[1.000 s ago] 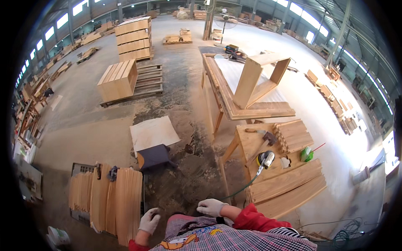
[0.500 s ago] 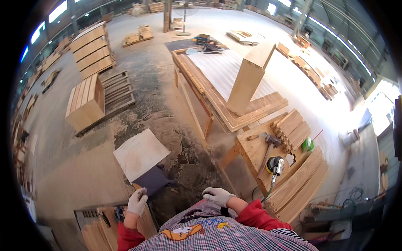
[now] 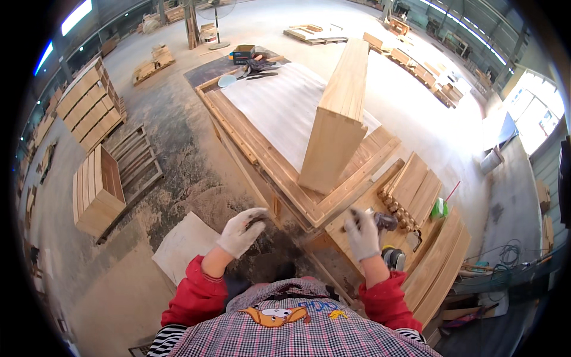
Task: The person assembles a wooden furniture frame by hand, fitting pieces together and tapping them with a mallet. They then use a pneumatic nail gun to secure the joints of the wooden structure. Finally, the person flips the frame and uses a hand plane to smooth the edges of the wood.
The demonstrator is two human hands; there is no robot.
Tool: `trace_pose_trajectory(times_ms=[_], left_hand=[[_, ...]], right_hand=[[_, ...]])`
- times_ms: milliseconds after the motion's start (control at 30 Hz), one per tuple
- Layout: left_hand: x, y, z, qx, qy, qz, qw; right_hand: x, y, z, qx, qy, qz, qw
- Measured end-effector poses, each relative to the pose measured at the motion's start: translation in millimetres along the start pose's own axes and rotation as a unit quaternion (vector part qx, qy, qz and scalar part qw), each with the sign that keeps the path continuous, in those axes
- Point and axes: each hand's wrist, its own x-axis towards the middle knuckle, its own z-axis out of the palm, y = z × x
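My left hand (image 3: 242, 232), in a white glove with dark fingertips, hovers in front of the wooden work table, its fingers loosely bent and apart, holding nothing visible. My right hand (image 3: 363, 234), gloved alike, is raised over the small wooden side bench (image 3: 336, 229) with fingers apart. Beside its fingers is the dark head of a hammer (image 3: 386, 221); the hand and arm hide part of the bench. A long wooden box (image 3: 333, 146) stands on edge across the near corner of the work table (image 3: 276, 172), apart from both hands.
White sheeting (image 3: 273, 107) covers the table's middle; tools and a small dark box (image 3: 242, 53) sit at its far end. A sander (image 3: 394, 257), wooden pieces (image 3: 410, 190) and a green roll (image 3: 439, 208) are on the right. Boards (image 3: 440, 262) lie alongside. A pallet (image 3: 134, 160) stands left.
Both hands have risen from near my waist and moved forward, the right one over the side bench. My view has turned right and come closer to the table. The wooden box remains on the table.
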Motion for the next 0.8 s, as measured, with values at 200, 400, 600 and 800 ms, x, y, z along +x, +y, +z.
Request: trace_pose_trajectory(times_ms=[200, 400, 600, 800], left_hand=[[140.6, 65.3, 28.2, 0.118, 0.012, 0.149, 0.982], [244.1, 110.7, 46.0, 0.001, -0.045, 0.174, 0.984], [281.9, 98.6, 31.5, -0.031, -0.175, 0.126, 0.976], [332.9, 84.2, 5.8, -0.087, -0.331, 0.228, 0.912]], right_hand=[[140.2, -99.3, -13.0, -0.114, 0.195, -0.160, 0.961], [194.6, -144.7, 3.3, -0.170, 0.180, -0.141, 0.959], [201.7, -116.1, -3.9, -0.141, 0.132, -0.201, 0.960], [196.9, -87.1, -8.0, 0.065, 0.103, -0.189, 0.974]])
